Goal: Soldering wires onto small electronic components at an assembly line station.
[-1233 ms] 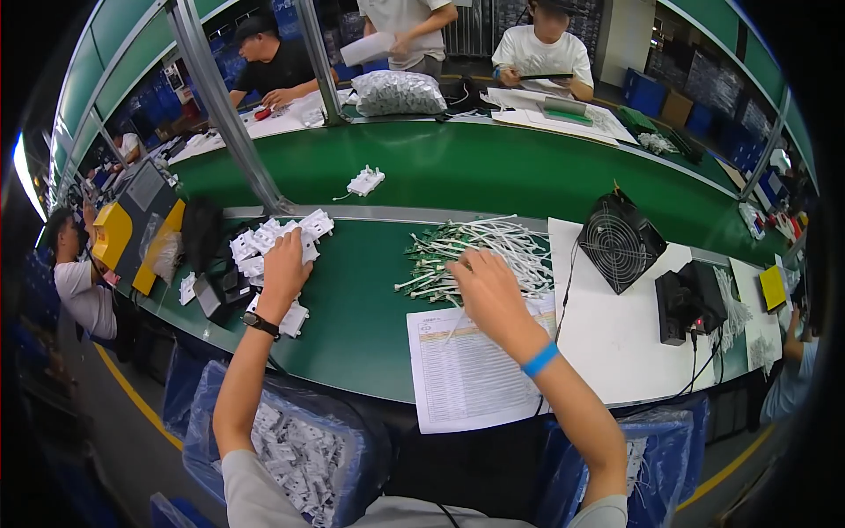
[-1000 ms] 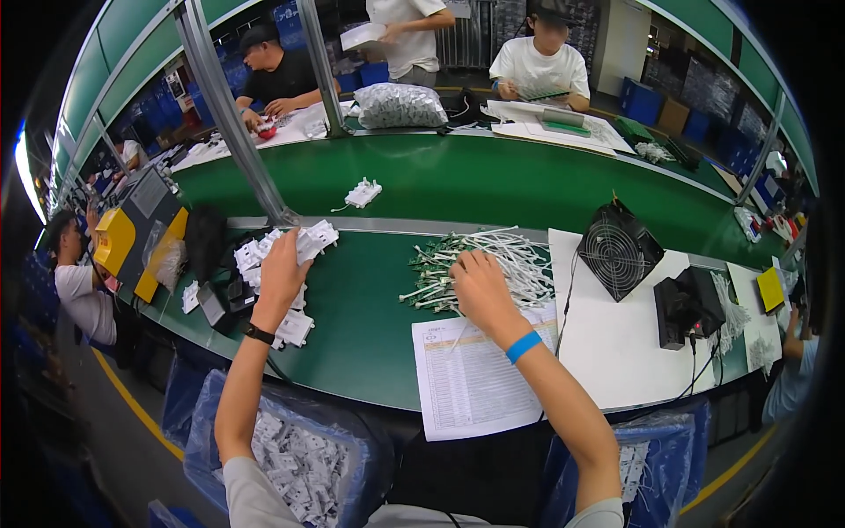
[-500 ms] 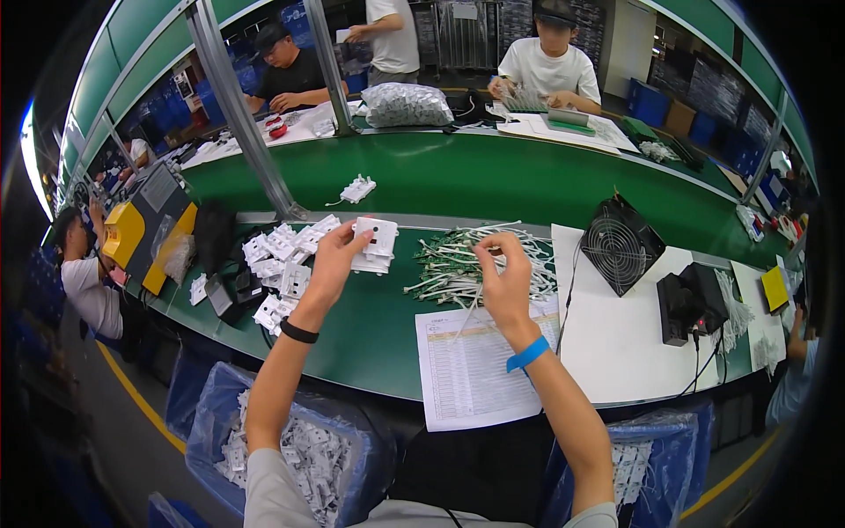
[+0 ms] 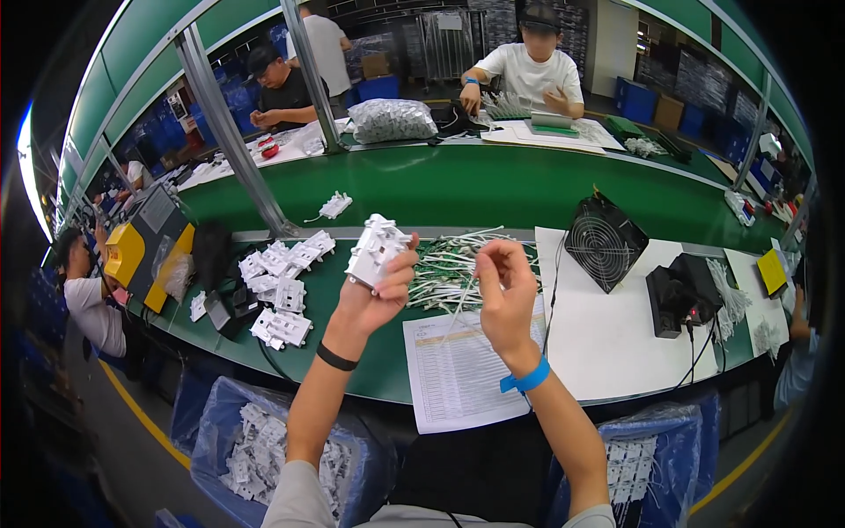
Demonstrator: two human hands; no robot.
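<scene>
My left hand point(image 4: 377, 295) is closed around a white plastic housing point(image 4: 377, 253), raised over the bench with its moulded, uneven side showing. Whether a second piece sits beneath it is hard to tell. My right hand point(image 4: 508, 295) hovers in front of the cable pile, thumb and fingertips pinched together; anything between them is too small to make out. Behind it spreads a pile of white cables with green ends point(image 4: 440, 273). Several more white housings point(image 4: 286, 295) lie heaped left of my left hand. A printed sheet point(image 4: 453, 378) lies below my right hand, a loose cable across its top.
A black fan point(image 4: 606, 239) and black power boxes point(image 4: 684, 299) stand on the right. Left is a yellow and grey machine point(image 4: 145, 251). Blue lined bins point(image 4: 204, 458) sit below the bench edge. One housing point(image 4: 335, 205) rests beyond the metal rail. Co-workers sit opposite.
My left hand has turned the housing from its smooth face to its moulded side and tilted it upright. My right hand keeps its pinch. The view has shifted slightly.
</scene>
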